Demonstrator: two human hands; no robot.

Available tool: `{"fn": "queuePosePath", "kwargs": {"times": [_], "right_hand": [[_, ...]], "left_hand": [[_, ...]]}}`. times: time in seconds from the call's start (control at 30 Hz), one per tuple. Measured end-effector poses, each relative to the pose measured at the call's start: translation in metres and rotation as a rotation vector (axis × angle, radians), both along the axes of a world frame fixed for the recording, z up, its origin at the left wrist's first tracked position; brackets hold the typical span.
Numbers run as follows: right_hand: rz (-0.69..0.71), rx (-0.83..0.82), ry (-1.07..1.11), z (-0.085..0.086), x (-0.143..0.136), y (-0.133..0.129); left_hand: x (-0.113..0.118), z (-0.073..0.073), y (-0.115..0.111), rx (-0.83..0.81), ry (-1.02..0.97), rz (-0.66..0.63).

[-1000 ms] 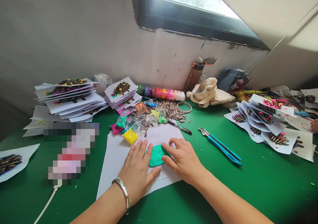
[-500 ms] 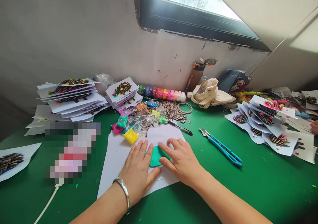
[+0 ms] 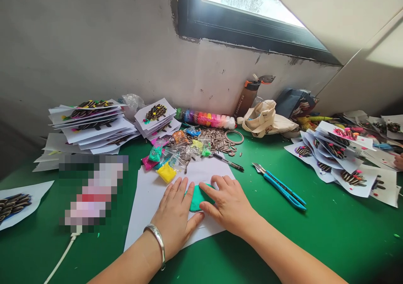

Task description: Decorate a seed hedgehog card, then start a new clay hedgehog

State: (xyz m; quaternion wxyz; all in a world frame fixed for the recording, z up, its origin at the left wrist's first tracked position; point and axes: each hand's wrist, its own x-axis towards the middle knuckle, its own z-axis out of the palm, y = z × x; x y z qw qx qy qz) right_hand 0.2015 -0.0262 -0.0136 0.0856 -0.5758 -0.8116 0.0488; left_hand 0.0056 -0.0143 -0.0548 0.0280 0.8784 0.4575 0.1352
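Observation:
A flattened piece of teal modelling clay (image 3: pixel 197 198) lies on white paper (image 3: pixel 141 208) in front of me. My left hand (image 3: pixel 176 208) rests flat on the paper with its fingers spread, the index finger along the clay's left edge. From the right, my right hand (image 3: pixel 227 202) touches the clay with its index finger and thumb, the fingers apart and slightly bent. Part of the clay's right side is hidden under that hand. Just beyond the hands lie small bags of coloured clay, among them a yellow one (image 3: pixel 166 173).
A blue utility knife (image 3: pixel 280 187) and a black pen (image 3: pixel 228 162) lie right of the paper. Sunflower seeds (image 3: pixel 217 139) and a tape ring (image 3: pixel 234 137) sit behind. Stacks of seed pictures (image 3: pixel 94 128) flank both sides. At the far right edge, another person's hand (image 3: pixel 399 161) shows.
My right index finger and thumb have shifted slightly left over the clay. My left hand stays in place.

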Motion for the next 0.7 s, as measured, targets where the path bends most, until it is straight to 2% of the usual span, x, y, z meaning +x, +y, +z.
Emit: {"fn": "queuePosePath", "kwargs": {"times": [0.7], "right_hand": [[0.006, -0.035, 0.047, 0.0077, -0.008, 0.003]], "left_hand": [[0.0001, -0.0018, -0.0012, 0.03, -0.009, 0.004]]}}
